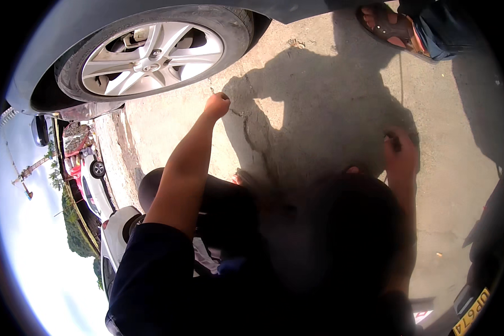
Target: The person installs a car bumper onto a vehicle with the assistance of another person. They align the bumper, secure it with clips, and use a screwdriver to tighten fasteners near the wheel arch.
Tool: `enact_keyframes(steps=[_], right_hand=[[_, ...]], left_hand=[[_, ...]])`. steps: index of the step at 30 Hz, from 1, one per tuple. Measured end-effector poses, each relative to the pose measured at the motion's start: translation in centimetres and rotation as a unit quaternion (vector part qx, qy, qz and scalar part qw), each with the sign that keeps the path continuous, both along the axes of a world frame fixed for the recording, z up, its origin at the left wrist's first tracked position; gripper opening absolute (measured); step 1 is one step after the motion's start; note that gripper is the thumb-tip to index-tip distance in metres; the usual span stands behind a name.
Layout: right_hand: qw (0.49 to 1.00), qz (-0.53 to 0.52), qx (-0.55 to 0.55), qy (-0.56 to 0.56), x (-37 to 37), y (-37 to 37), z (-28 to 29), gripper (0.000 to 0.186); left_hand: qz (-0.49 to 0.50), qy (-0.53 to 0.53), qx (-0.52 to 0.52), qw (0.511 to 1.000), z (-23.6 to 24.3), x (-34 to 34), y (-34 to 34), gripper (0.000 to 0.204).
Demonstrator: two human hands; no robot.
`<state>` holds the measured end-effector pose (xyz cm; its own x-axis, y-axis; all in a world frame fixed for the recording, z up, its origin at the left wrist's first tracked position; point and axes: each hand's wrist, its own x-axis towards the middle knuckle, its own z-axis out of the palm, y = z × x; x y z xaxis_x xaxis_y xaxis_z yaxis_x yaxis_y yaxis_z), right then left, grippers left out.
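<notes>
Ground (162, 120): pale, cracked, spread below both hands; sunlit around left hand (217, 105), shaded around right hand (400, 150). Broad dark shadow (319, 84) cast between the hands. Beyond left hand, grey-blue car body (75, 25), arched over wheel (149, 63). Wheel: just beyond left hand and toward its left, with silver spoked rim and black tyre; narrow strip of ground visible between tyre and knuckles. Farther off to the left of left hand and nearer the body, two white cars (98, 190), one behind the other, both partly hidden. Left forearm (179, 168) bare below dark sleeve, extended toward wheel. Right forearm (404, 207) bare, mostly in shade. Well beyond right hand, another person's foot in dark sandal (395, 28), below blue trouser leg. Hands: well apart. Left: fingers curled into a fist, palm hidden; cannot tell whether around anything. Right: above shaded ground, fingers partly bent, too dim to tell whether gripping anything. Nearer the body than right hand and to its right, yellow plate (473, 312); also small orange scrap (439, 254) on ground.
</notes>
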<state>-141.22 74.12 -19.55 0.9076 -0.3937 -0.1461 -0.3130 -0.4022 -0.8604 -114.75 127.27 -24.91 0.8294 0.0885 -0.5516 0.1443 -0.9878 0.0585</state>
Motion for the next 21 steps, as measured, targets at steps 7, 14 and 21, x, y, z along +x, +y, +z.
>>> enact_keyframes(steps=[7, 14, 21], right_hand=[[0.978, 0.136, -0.157, 0.013, -0.7, 3.8, 2.4, 0.017], [0.795, 0.429, -0.395, 0.169, 1.4, 1.8, 11.5, 0.011], [0.774, 0.448, -0.387, 0.226, 9.8, 6.5, 15.5, 0.008]], left_hand=[[0.117, -0.322, -0.178, 0.922, -1.2, -3.5, -19.0, 0.03], [0.312, -0.356, -0.45, 0.758, 1.0, -6.2, -29.4, 0.021], [0.338, -0.311, -0.559, 0.69, 1.0, -9.2, -30.2, 0.016]])
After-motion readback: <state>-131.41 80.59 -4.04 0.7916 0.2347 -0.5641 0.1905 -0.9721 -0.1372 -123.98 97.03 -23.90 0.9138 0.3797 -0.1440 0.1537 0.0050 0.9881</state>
